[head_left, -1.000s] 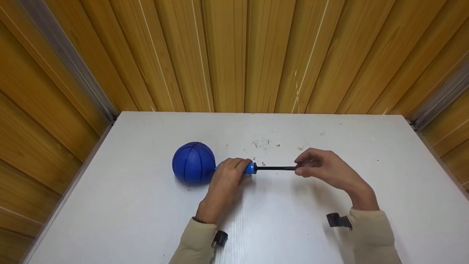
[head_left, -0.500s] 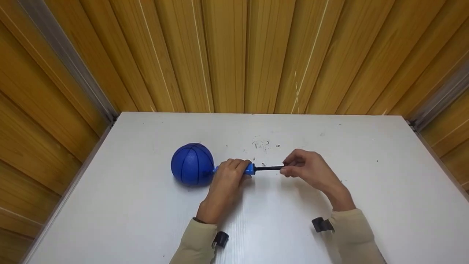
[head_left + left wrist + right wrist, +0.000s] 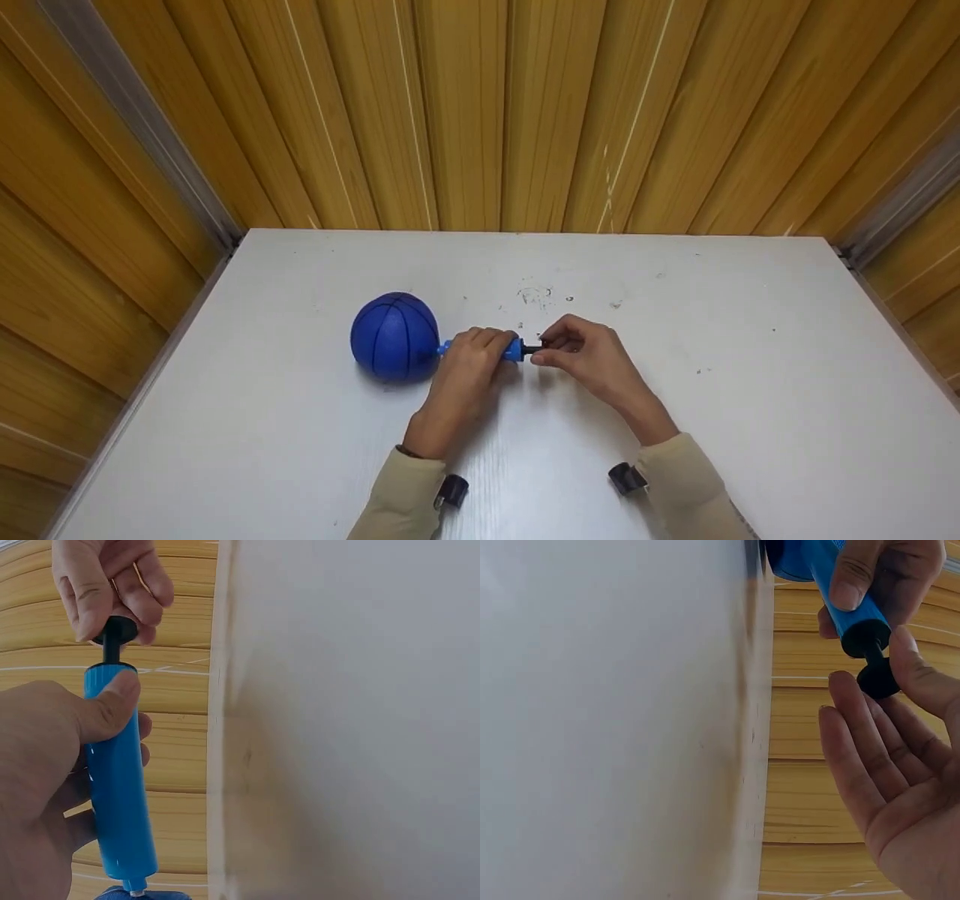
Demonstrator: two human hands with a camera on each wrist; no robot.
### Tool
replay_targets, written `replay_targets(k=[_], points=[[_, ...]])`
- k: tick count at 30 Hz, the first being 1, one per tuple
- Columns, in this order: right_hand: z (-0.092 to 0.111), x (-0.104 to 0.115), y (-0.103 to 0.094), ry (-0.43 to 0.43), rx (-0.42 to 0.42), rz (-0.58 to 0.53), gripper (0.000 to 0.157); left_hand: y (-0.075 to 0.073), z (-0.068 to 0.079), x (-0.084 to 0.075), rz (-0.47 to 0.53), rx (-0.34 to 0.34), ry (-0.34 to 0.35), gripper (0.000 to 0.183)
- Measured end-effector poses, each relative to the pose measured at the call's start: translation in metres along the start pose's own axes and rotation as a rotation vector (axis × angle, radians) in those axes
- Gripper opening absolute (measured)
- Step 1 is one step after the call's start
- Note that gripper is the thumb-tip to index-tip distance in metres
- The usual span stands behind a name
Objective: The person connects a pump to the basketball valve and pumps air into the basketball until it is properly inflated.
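Note:
A blue ball (image 3: 394, 337) with dark seam lines sits on the white table, left of both hands. My left hand (image 3: 466, 375) grips the blue barrel of a hand pump (image 3: 120, 787), thumb lying along it near the rod end. The pump's narrow tip meets the ball's right side. With thumb and fingers my right hand (image 3: 592, 360) pinches the round black handle (image 3: 878, 679) at the other end. Only a short stretch of the black rod (image 3: 112, 649) shows between handle and barrel. Part of the barrel is hidden under the left fingers.
The white table (image 3: 750, 390) extends on all sides of the hands, with small dark marks behind the pump. Wood-patterned panels (image 3: 465, 112) rise along the table's far edge and both sides. A black wrist camera (image 3: 626, 478) projects from the right sleeve.
My right hand has moved left with the handle, sliding most of the black rod into the barrel. The left hand stays in place; the ball has barely shifted.

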State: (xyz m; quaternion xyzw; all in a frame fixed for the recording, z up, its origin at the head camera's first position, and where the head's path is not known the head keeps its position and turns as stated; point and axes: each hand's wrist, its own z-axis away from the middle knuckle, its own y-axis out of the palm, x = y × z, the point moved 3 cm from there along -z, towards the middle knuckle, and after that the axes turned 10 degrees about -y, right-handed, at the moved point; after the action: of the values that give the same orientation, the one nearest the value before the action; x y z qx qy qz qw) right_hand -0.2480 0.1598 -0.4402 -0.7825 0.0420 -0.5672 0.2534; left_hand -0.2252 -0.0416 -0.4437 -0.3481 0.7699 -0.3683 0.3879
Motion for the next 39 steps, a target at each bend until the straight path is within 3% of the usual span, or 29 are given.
replay_targets(k=[4, 9, 19, 23, 32, 39], points=[[0.000, -0.003, -0.003, -0.028, 0.024, -0.032, 0.030, -0.002, -0.001, 0.001, 0.017, 0.012, -0.006, 0.034], [0.000, -0.001, -0.015, -0.067, 0.066, 0.009, 0.024, -0.003, -0.002, 0.003, 0.026, 0.001, -0.020, 0.034], [0.016, 0.002, -0.075, 0.014, 0.158, 0.087, 0.026, -0.007, -0.002, 0.004, 0.050, -0.029, -0.049, 0.033], [0.020, 0.002, -0.089, 0.024, 0.170, 0.088, 0.031, -0.008, -0.001, 0.003, 0.062, -0.029, -0.048, 0.034], [0.018, 0.002, -0.092, 0.010, 0.167, 0.051, 0.028, -0.009, -0.002, 0.004, 0.060, -0.039, -0.042, 0.034], [0.012, -0.003, -0.073, 0.021, 0.135, 0.067, 0.029, -0.007, -0.003, 0.000, -0.004, -0.020, -0.024, 0.035]])
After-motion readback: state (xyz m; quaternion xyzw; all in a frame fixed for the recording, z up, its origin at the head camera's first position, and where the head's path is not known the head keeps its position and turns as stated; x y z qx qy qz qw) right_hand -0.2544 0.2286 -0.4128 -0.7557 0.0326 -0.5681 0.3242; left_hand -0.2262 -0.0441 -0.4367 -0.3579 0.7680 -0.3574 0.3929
